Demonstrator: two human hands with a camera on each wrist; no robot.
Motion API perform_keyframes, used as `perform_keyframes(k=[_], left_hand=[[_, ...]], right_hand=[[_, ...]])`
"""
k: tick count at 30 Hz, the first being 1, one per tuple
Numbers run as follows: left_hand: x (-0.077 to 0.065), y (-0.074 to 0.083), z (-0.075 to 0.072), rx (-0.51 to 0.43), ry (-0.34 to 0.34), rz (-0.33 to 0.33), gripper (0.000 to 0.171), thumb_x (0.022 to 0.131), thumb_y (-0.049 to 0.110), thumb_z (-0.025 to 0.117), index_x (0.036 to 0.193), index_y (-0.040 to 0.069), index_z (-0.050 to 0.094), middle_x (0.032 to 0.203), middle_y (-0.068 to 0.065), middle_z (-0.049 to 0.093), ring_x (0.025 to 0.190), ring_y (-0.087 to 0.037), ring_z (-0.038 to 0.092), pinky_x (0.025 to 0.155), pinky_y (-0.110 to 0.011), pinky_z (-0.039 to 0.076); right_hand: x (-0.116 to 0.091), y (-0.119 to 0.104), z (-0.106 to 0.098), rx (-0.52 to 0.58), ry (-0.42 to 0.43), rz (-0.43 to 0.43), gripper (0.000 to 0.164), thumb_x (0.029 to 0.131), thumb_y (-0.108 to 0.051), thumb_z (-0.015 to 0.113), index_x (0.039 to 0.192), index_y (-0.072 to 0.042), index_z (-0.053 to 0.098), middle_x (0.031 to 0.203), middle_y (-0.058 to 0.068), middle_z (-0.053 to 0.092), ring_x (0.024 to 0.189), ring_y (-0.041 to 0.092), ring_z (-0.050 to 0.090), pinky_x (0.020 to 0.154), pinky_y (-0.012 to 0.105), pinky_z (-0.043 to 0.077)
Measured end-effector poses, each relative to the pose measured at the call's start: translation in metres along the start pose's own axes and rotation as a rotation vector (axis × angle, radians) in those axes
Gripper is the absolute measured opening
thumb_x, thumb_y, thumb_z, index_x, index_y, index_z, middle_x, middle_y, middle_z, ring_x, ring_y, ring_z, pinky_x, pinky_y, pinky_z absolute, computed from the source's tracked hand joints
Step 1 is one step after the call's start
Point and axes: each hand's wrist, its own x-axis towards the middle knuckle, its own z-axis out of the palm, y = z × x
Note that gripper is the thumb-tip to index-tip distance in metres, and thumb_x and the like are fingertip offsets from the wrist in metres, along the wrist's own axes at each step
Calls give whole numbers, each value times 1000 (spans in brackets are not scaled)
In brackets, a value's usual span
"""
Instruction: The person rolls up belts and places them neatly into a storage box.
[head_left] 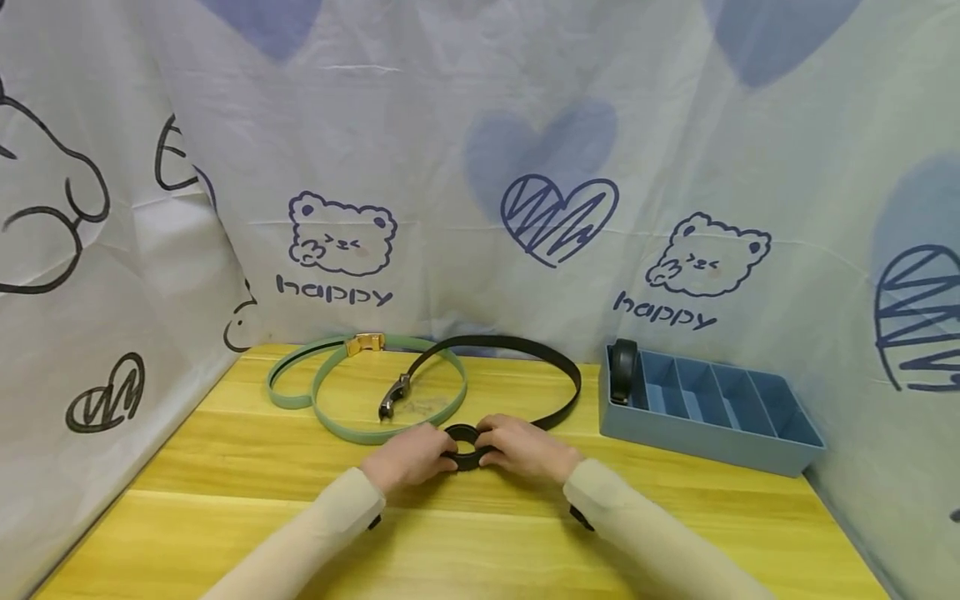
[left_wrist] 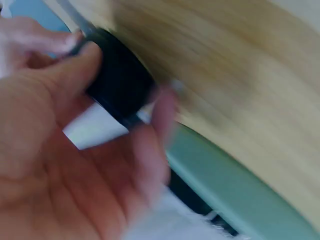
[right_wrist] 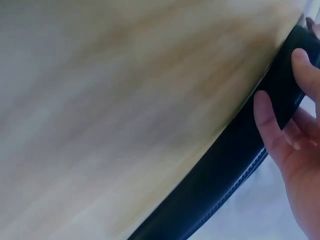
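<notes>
A black belt (head_left: 517,342) lies on the table in a wide loop, its dark metal buckle (head_left: 393,397) resting inside the green belt's loop. Its other end is wound into a small coil (head_left: 467,462) between the two hands. The left hand (head_left: 408,458) pinches the coil's left side; in the left wrist view its thumb presses the dark strap (left_wrist: 120,75), and some fingers are blurred. On the coil's right side, the right hand (head_left: 525,448) holds the strap, with thumb and fingers on the black leather (right_wrist: 215,165) in the right wrist view.
A green belt (head_left: 363,437) with a gold buckle (head_left: 367,342) lies looped at the back left. At the right stands a blue-grey divided box (head_left: 705,443), a rolled black belt (head_left: 622,371) in its leftmost compartment. A printed cloth (head_left: 450,208) hangs behind the wooden table (head_left: 487,550).
</notes>
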Motion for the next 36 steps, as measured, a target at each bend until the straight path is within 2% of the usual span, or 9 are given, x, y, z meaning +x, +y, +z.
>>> perform_keyframes(k=[5,7,9,13,17,21,29,33,36], left_hand=[[-5,23,3,199,146,-124,23,79,35,68,67,17,62,62,-2,56,52,-20,53,43,-35,42],[-3,28,6,201,178,-138,24,78,33,69,65,16,61,61,-3,56,51,-21,54,42,-34,42],[-1,29,7,139,181,-144,23,78,30,70,64,15,60,60,-1,54,50,-18,52,42,-31,41],[3,20,6,-20,142,-107,22,78,26,71,62,15,61,56,6,53,48,-9,47,46,-24,39],[4,6,3,-88,70,-32,15,79,27,70,66,18,67,59,13,56,51,-4,48,52,-23,40],[4,-3,1,-111,15,33,11,79,26,69,71,19,69,63,15,57,54,-3,49,55,-22,41],[7,-8,0,-113,-31,150,8,81,24,67,77,19,71,68,16,58,58,1,49,55,-19,41],[8,-9,-1,-114,-41,161,8,82,24,67,83,18,72,75,14,61,63,1,52,60,-19,43],[11,-4,1,-73,-41,110,8,83,22,66,86,18,71,79,10,61,69,-4,54,64,-23,45]], right_hand=[[3,-7,3,-70,42,22,17,86,-29,62,96,-17,67,108,2,56,94,12,53,81,25,44],[4,-8,4,-77,49,30,17,86,-30,63,96,-17,67,106,2,56,93,12,53,80,25,44],[3,-8,4,-58,43,36,18,85,-30,63,97,-17,67,105,1,55,91,12,53,79,25,44],[0,0,4,21,16,57,20,86,-29,61,102,-18,67,107,0,54,94,11,52,81,25,43],[-3,9,2,58,-4,67,21,87,-28,59,107,-24,66,119,1,52,105,14,50,87,30,42],[-8,11,1,33,-27,62,25,89,-29,57,114,-26,62,127,0,50,111,16,48,89,34,41],[-16,15,3,37,-2,50,35,88,-31,58,122,-24,56,121,-9,55,107,11,50,87,33,42],[-16,17,5,14,5,52,32,87,-31,59,118,-23,60,120,-6,55,107,11,51,87,32,42],[-17,15,4,-10,26,61,28,86,-32,60,113,-22,63,115,-6,58,102,10,53,85,30,43]])
